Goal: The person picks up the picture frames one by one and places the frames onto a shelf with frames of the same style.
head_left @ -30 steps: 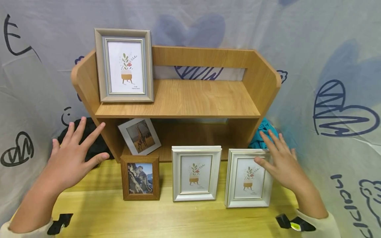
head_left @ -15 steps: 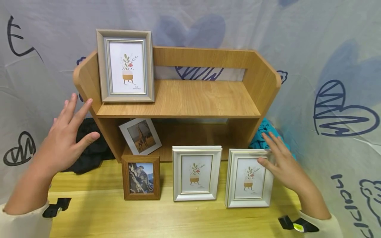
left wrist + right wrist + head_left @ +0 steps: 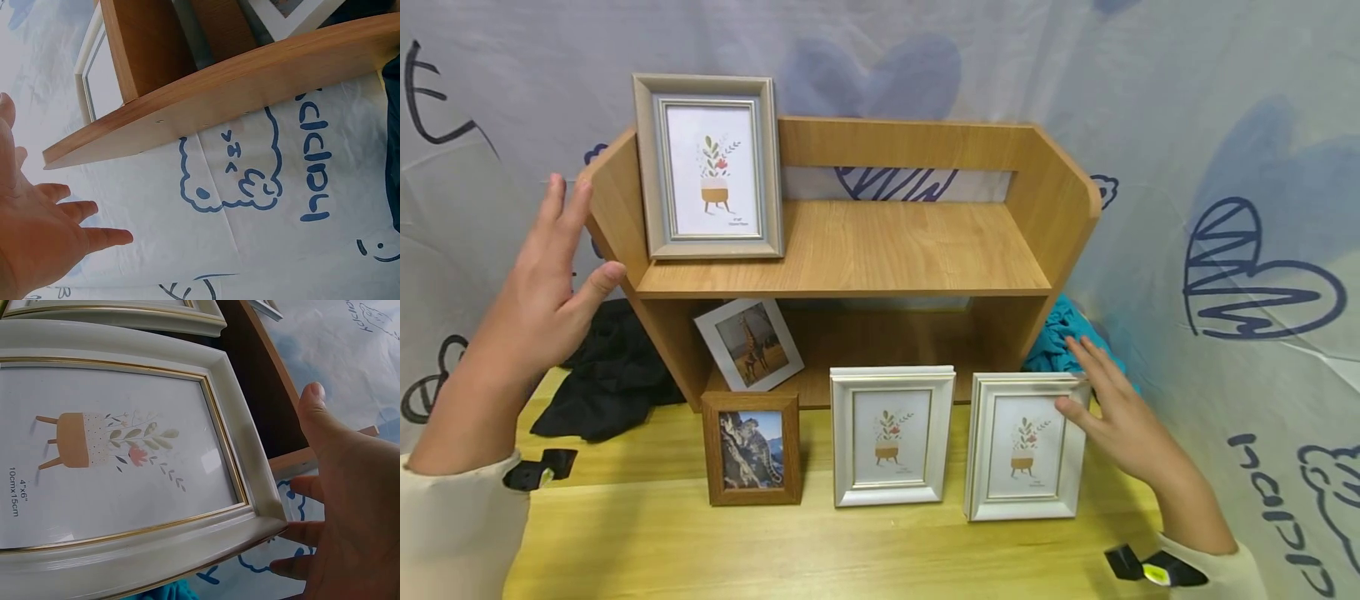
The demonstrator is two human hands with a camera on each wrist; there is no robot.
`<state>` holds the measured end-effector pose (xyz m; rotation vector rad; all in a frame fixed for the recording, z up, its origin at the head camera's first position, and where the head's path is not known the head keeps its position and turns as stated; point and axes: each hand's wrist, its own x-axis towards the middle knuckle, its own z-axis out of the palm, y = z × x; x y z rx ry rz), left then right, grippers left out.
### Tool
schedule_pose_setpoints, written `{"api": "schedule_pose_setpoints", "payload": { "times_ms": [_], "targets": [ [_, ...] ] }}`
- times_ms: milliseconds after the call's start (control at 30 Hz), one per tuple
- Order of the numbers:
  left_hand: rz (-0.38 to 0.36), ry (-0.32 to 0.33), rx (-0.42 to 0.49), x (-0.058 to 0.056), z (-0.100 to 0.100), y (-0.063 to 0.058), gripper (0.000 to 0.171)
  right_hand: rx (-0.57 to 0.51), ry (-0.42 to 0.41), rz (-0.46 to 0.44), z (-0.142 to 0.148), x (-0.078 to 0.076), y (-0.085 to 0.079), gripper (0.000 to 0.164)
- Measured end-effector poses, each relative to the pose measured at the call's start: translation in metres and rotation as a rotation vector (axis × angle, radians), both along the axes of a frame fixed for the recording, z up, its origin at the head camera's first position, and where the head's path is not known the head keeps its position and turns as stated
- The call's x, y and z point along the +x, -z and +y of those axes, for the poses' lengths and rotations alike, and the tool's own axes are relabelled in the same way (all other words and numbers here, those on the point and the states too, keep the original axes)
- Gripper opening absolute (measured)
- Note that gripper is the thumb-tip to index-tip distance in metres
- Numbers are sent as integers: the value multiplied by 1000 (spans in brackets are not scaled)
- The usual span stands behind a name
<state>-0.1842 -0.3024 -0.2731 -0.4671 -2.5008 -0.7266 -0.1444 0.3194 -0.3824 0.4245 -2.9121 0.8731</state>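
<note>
My left hand is raised with fingers extended beside the left side panel of a wooden two-tier shelf. Nothing is in its grasp. Close to it, a large beige-grey photo frame stands on the upper tier. My right hand is at the upper right corner of a white photo frame, thumb in front and fingers spread, not curled round it. The right wrist view shows that frame's printed plant picture close up, with my fingertips right by its edge.
A second white photo frame and a brown wooden one stand on the table. A tilted white frame with a giraffe picture leans in the lower tier. Black cloth and teal cloth lie beside the shelf.
My left hand has risen and moved slightly left, from beside the lower tier to beside the upper side panel. The right hand has shifted slightly; the frames stand as before.
</note>
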Motion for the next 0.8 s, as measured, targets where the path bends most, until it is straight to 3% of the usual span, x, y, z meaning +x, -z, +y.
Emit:
{"api": "schedule_pose_setpoints", "payload": {
  "times_ms": [333, 800],
  "targets": [
    [31, 44, 67, -16, -2, -14, 74, 2, 11, -7, 2, 2, 1, 82],
    [-29, 59, 175, -34, 2, -20, 64, -36, 13, 17, 5, 2, 4, 81]
  ]
}}
